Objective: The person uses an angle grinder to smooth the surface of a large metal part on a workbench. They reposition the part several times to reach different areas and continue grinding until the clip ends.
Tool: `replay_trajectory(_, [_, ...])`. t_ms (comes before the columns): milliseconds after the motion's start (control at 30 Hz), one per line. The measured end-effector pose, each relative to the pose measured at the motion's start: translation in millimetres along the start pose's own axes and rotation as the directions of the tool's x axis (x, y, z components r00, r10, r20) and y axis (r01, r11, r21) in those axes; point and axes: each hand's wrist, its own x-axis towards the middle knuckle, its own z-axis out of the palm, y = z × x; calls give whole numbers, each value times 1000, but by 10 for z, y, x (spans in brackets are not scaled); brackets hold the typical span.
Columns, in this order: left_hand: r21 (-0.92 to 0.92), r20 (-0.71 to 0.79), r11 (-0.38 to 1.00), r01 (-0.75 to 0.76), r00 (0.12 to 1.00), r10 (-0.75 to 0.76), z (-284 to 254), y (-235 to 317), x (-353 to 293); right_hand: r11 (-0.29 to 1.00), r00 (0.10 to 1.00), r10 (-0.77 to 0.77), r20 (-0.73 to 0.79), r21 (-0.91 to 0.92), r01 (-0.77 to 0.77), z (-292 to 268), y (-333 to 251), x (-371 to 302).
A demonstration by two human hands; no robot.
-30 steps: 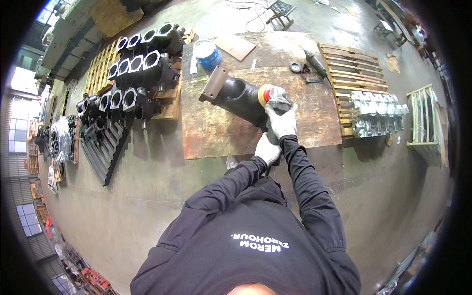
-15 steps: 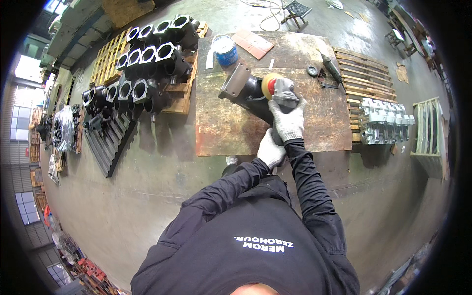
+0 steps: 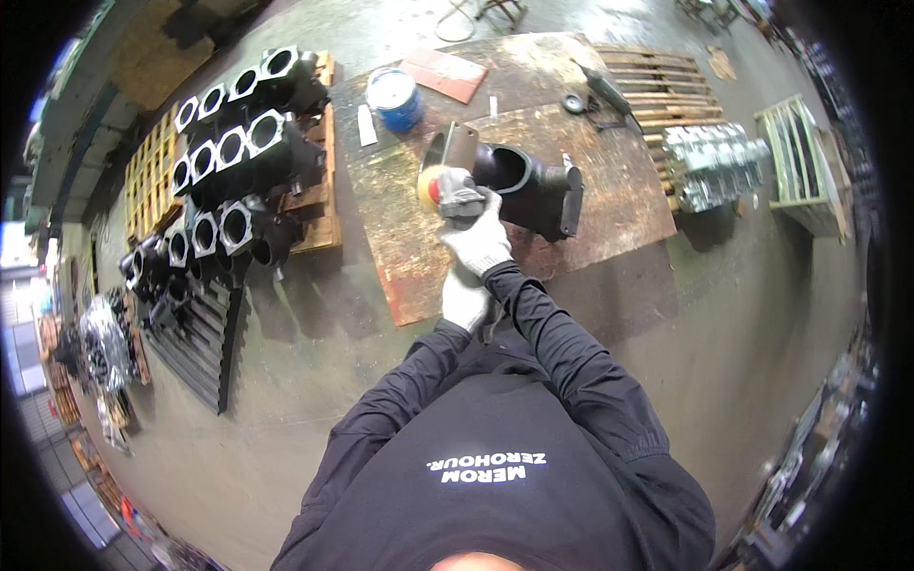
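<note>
A power grinder [image 3: 461, 194] with a yellow and red disc is in both my hands, its head toward the near left flange of a black cast pipe fitting [image 3: 538, 198]. My right hand [image 3: 479, 236], in a white glove, is closed around the grinder just behind its head. Lower down, my left hand [image 3: 466, 297], also gloved, wraps the rear of the tool's body. The fitting lies on a worn wooden tabletop [image 3: 395, 257], its round opening facing up. Whether the disc touches the flange I cannot tell.
On the tabletop stand a blue can [image 3: 394, 101], a reddish flat sheet [image 3: 445, 74] and a second power tool [image 3: 606, 92]. Several black castings [image 3: 238, 143] sit on pallets at left. Silver castings [image 3: 712, 162] lie at right, near a slatted pallet [image 3: 657, 81] and a pale crate [image 3: 800, 157].
Both hands and the grinder have moved left across the fitting, from its middle to its left flange. The fitting's right end now shows. My view has shifted and turned.
</note>
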Motion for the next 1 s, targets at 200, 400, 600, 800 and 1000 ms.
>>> replay_trajectory(200, [-180, -30, 983, -38, 999, 33, -37, 463, 33, 998, 999, 24, 25, -60, -23, -236, -567, -118])
replay_trajectory(400, [-55, 179, 976, -210, 960, 217, 307, 1121, 187, 980, 951, -174, -256, 50, 192, -962, -747, -92])
replay_trajectory(600, [117, 499, 964, -238, 854, 150, 567, 1411, 104, 875, 793, -32, -609, 366, 316, -2249, 60, -169])
replay_trajectory(800, [391, 120, 814, -431, 900, 419, 248, 1087, 852, 939, 648, 205, -734, 335, 83, -3112, 1485, -286])
replay_trajectory(1000, [809, -141, 583, -68, 942, 306, 13, 875, 2262, 922, 660, 357, -661, 362, -136, -3470, 2418, -160])
